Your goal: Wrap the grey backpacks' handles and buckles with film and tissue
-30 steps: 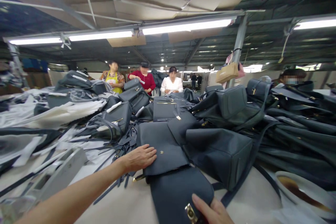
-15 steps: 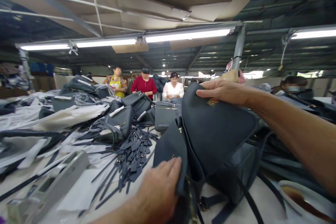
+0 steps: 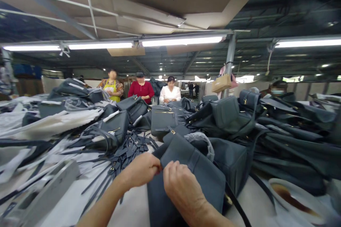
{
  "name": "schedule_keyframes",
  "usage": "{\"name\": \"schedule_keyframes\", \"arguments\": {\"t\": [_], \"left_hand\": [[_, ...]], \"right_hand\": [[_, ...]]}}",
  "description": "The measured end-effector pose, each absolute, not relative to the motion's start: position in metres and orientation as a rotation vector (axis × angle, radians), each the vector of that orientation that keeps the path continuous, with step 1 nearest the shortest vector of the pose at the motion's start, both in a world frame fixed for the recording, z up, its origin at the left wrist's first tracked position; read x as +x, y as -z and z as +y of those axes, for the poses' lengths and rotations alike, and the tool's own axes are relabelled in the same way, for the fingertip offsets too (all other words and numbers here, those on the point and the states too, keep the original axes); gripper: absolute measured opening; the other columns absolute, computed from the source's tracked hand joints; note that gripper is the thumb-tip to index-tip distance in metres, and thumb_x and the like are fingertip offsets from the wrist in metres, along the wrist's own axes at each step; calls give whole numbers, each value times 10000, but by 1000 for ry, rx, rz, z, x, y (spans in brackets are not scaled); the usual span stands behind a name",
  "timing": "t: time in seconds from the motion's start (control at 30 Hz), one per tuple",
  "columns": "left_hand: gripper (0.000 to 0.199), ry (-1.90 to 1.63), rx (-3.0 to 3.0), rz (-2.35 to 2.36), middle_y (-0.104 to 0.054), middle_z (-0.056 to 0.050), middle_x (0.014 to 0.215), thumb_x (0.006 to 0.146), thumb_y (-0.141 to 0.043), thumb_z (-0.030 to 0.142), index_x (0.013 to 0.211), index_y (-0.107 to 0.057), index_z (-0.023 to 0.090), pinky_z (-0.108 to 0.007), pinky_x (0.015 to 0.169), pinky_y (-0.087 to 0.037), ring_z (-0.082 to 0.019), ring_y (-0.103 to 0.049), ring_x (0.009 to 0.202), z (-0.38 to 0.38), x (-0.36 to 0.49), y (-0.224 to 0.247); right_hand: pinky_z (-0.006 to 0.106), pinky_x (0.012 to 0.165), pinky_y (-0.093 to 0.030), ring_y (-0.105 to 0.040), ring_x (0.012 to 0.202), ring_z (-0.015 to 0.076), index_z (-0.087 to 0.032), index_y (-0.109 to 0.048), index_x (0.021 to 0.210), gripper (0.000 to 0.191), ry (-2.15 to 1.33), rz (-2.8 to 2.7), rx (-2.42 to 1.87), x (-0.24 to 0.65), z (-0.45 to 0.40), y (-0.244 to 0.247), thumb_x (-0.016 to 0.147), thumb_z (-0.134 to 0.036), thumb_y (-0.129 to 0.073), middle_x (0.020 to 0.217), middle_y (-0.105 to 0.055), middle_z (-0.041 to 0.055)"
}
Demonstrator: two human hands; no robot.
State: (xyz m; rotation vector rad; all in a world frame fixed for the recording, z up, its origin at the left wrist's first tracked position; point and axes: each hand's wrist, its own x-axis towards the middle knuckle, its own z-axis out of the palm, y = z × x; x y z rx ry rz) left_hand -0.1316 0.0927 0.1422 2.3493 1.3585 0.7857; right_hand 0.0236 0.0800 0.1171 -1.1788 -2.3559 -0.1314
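Note:
A dark blue-grey handbag point(image 3: 205, 175) stands in front of me, its flap folded down over the front. My left hand point(image 3: 144, 170) pinches the flap's left edge, fingers curled. Close beside it, my right hand point(image 3: 182, 184) has its fingers bent over the same edge, with the fingertips partly hidden. Clear plastic wrap covers the bag's handle point(image 3: 210, 149). A gold-coloured fitting point(image 3: 228, 198) shows low on the right side, by a dark strap point(image 3: 238, 205).
Loose straps with small buckles point(image 3: 133, 147) lie to the left, near a grey holder point(image 3: 50, 195). More bags point(image 3: 163, 117) are heaped behind and to the right. A white bowl point(image 3: 295, 202) with brown contents sits at front right. Co-workers point(image 3: 141, 88) are across the table.
The raised flap has come down over the bag's front. My right hand has moved down and left from the lifted flap to beside my left hand, which moved slightly left.

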Motion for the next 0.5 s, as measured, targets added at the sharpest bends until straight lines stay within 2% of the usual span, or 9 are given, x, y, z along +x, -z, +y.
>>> {"name": "schedule_keyframes", "arguments": {"t": [0.07, 0.17, 0.23, 0.3, 0.33, 0.4, 0.5], "left_hand": [[245, -870, 2382, 1543, -696, -34, 650, 751, -457, 106, 660, -670, 186, -309, 704, -498, -203, -632, 652, 97, -133, -166], [314, -1057, 2432, 1656, -717, -108, 946, 893, -357, 164, 923, -670, 163, -404, 896, -462, -251, -635, 912, 112, -110, -196], [282, -1066, 2529, 1538, -676, -123, 1150, 913, -421, 214, 1095, -630, 158, -397, 997, -424, -254, -597, 1083, 129, -84, -207], [392, -989, 2640, 1353, -590, -127, 1332, 887, -549, 269, 1263, -550, 158, -366, 1078, -379, -251, -525, 1237, 149, -57, -208], [463, -940, 2679, 1288, -560, -140, 1370, 866, -599, 286, 1301, -523, 148, -374, 1096, -369, -266, -499, 1277, 156, -44, -206], [485, -829, 2727, 1233, -599, -162, 1307, 841, -647, 286, 1287, -540, 131, -405, 1060, -422, -297, -530, 1252, 165, -24, -198], [288, -711, 2753, 1284, -676, -136, 1142, 900, -574, 272, 1172, -624, 192, -400, 942, -519, -279, -631, 1104, 163, -10, -185]], "right_hand": [[616, 672, -556, -710, 856, 491, 172, -641, 1094, 364, 336, -2374, -1241, 20, 79, -109, 788, 60, -480, 1031, -624, 475], [589, 665, -582, -718, 846, 483, 144, -667, 1087, 353, 558, -2390, -1314, 12, 79, -99, 780, 29, -535, 1022, -648, 438], [574, 676, -595, -718, 863, 478, 101, -689, 1093, 359, 658, -2393, -1358, 7, 79, -90, 766, -3, -582, 1041, -662, 402], [541, 642, -609, -719, 864, 475, 60, -709, 1092, 364, 803, -2365, -1375, 4, 79, -79, 754, -30, -609, 1049, -679, 368], [520, 617, -613, -722, 855, 472, 42, -719, 1086, 365, 897, -2336, -1357, 5, 79, -72, 746, -38, -615, 1044, -692, 351], [480, 573, -614, -729, 834, 456, 4, -734, 1075, 368, 1083, -2270, -1268, 13, 80, -55, 732, -43, -610, 1043, -714, 320], [424, 533, -602, -738, 835, 413, -94, -747, 1061, 388, 1200, -2206, -967, 41, 92, -15, 734, -34, -548, 1046, -747, 242]]}}
